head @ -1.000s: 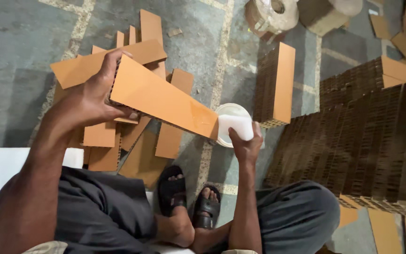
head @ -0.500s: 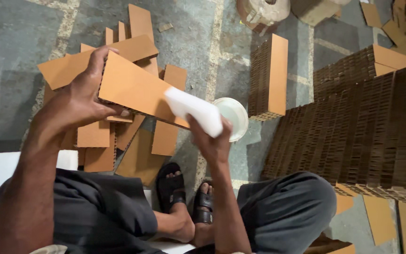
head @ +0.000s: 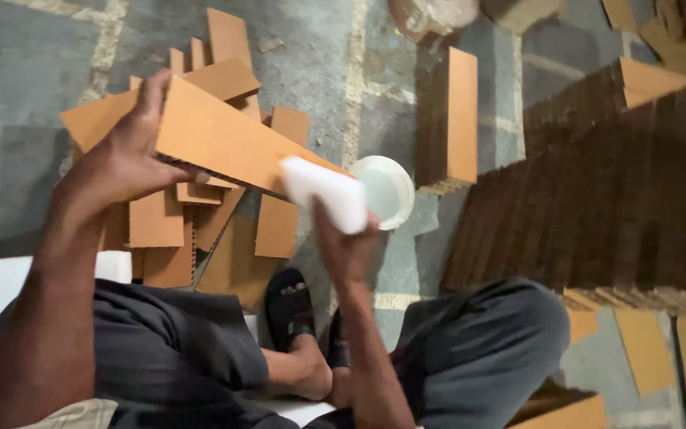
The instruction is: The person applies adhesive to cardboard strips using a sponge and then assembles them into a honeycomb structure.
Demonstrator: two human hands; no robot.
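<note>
The left hand (head: 125,163) has its grip closed on a cardboard strip (head: 232,143), tilted toward four o'clock so its face is exposed. The right hand (head: 347,246) clasps a white block (head: 323,193) against that face, a white bowl (head: 383,191) just at three o'clock.

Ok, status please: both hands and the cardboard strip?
Left hand holds cardboard strip. Right hand presses white sponge block on it. Nothing in the way.

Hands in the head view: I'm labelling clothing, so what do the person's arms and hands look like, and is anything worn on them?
Both the left hand and the right hand are bare: no gloves, rings, watch or bands show. The forearms are uncovered too; no sleeve shows on either arm.
</note>
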